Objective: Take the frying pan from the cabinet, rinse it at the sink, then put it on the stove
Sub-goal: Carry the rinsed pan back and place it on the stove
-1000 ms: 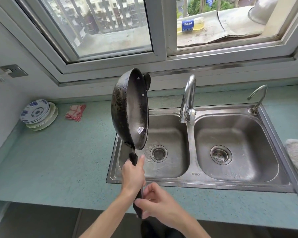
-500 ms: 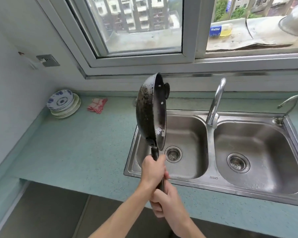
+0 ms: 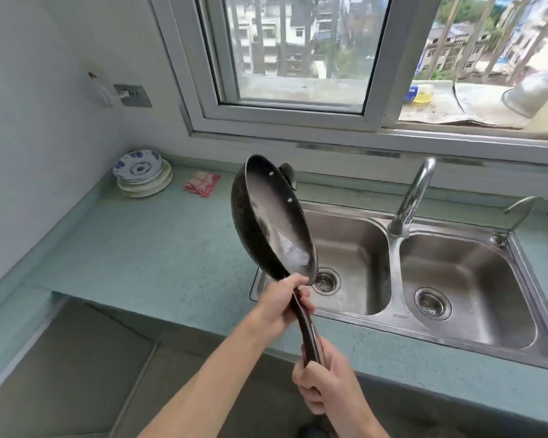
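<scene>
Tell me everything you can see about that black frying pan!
The frying pan is black, round and shallow, seemingly metal, speckled outside, smoother grey inside with two rivets and a shiny patch. A small grip sits on its far rim; a long dark handle leaves its near rim. It is tilted on edge in the air before the left basin of the sink. The left hand grips the handle near the pan, the right hand its end.
</scene>
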